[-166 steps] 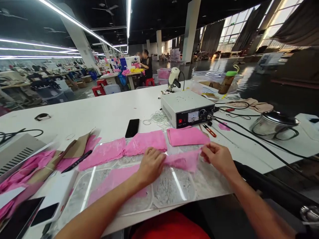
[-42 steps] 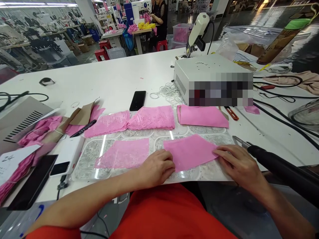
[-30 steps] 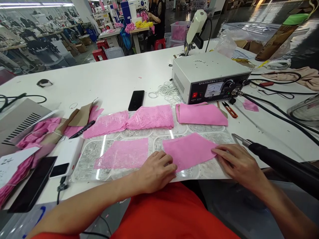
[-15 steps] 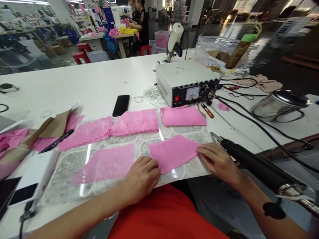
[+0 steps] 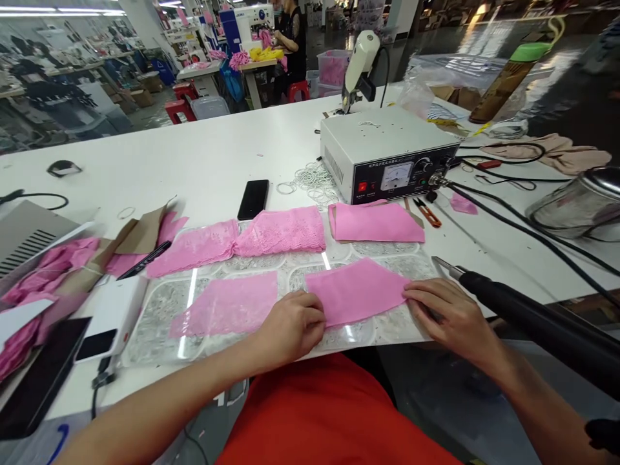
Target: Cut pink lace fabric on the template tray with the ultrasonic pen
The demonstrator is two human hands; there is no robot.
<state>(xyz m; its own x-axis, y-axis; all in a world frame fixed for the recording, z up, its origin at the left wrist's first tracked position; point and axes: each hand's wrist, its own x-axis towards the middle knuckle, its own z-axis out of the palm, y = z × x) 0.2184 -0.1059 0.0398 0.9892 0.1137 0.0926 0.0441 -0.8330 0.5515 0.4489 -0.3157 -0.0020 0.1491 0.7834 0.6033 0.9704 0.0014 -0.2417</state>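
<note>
A plain pink fabric piece (image 5: pixel 358 290) lies on the clear-covered, grey-patterned mat (image 5: pixel 159 323) in front of me. My right hand (image 5: pixel 450 316) pinches its pointed right tip between thumb and fingers. At its lower left corner my left hand (image 5: pixel 293 326) is closed, the fingers curled over the edge; its fingertips are partly hidden. Left of that hand a sheer pink lace piece (image 5: pixel 232 303) lies flat. Behind are a stack of pink lace pieces (image 5: pixel 285 231), another lace stack (image 5: pixel 198 247) and a folded pink fabric stack (image 5: pixel 378 223).
A black-handled tool with a metal tip (image 5: pixel 508 310) points in from the right, close above my right hand. A control box (image 5: pixel 387 152), orange snips (image 5: pixel 427 213), a phone (image 5: pixel 253 199), a power bank (image 5: pixel 111 316) and cables surround the mat. A person (image 5: pixel 293 45) sits at a sewing machine behind.
The camera view has turned slightly left, so everything sits further right in the picture. Both hands remain at the same ends of the pink fabric piece, which still lies flat.
</note>
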